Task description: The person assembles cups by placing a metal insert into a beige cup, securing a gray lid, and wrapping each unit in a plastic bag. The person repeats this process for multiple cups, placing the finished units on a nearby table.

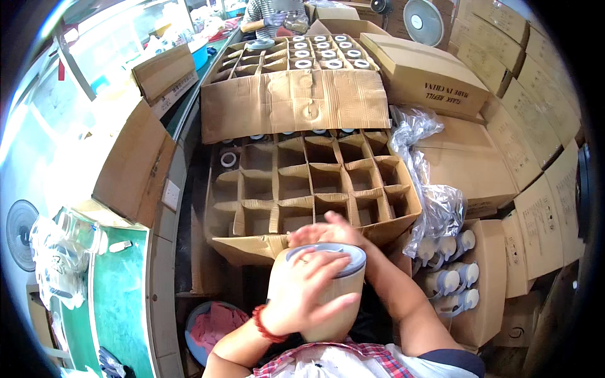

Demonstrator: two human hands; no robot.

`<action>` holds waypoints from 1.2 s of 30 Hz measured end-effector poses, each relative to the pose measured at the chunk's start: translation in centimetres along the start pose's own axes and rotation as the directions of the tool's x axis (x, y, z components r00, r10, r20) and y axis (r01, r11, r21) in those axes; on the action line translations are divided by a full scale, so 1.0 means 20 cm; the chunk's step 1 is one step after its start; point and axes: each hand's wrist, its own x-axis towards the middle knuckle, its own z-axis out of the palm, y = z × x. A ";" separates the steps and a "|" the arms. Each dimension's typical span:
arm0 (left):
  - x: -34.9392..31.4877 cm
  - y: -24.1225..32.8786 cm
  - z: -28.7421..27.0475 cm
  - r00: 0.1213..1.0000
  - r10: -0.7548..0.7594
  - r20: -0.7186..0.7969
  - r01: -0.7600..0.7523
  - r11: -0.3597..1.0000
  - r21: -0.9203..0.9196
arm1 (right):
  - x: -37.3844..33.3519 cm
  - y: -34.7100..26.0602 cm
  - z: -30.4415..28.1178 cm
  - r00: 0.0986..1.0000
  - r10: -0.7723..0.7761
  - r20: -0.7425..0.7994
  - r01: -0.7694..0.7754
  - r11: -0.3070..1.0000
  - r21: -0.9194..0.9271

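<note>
A wide beige cylindrical container (343, 315) with a grey-blue round top (356, 259) stands upright against my lap. My left hand (302, 290) lies across its near side and top, fingers spread and stretched out. Behind the container, my right hand (328, 234) reaches over its far rim with the fingers extended; whether its palm touches is hidden. Just beyond stands a cardboard box (249, 251) split by dividers into several compartments, mostly unfilled. One white ring-shaped neck (228, 159) shows in its far left compartment.
A second divided box (293, 101) farther back holds white-ringed necks. Crumpled clear plastic (435, 195) hangs at the right, above a carton (488, 290) of lidded containers. A basin (195, 327) with pink cloth stands low left, beside a green bench (120, 290). A person (277, 12) works at the far end.
</note>
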 end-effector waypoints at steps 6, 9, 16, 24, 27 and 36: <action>-0.23 -0.46 0.05 0.995 0.067 -0.077 -0.095 0.884 -0.458 | -0.24 -0.01 0.30 0.933 -0.183 -0.311 -0.200 0.455 -0.867; -0.44 -0.67 0.13 0.962 -0.253 -0.105 0.055 0.554 -0.830 | -0.28 0.05 0.56 0.906 -0.320 -0.278 -0.315 -0.067 -0.947; -0.06 -0.06 0.07 0.996 -0.049 -0.080 0.062 0.983 0.172 | 0.03 0.02 0.02 0.994 0.052 -0.093 -0.062 0.993 -0.101; -0.43 -0.74 0.17 0.969 -0.244 0.030 0.083 0.211 -0.974 | -0.31 0.06 0.62 0.893 -0.321 -0.314 -0.355 -0.074 -0.932; -0.39 -0.69 0.15 0.926 -0.340 0.162 0.262 0.274 -0.925 | -0.33 -0.01 0.51 0.859 -0.319 -0.400 -0.337 0.235 -0.912; -0.07 -0.17 0.04 1.000 0.000 0.022 0.003 0.992 -0.124 | -0.06 0.04 0.04 0.968 0.023 -0.249 -0.088 0.963 -0.255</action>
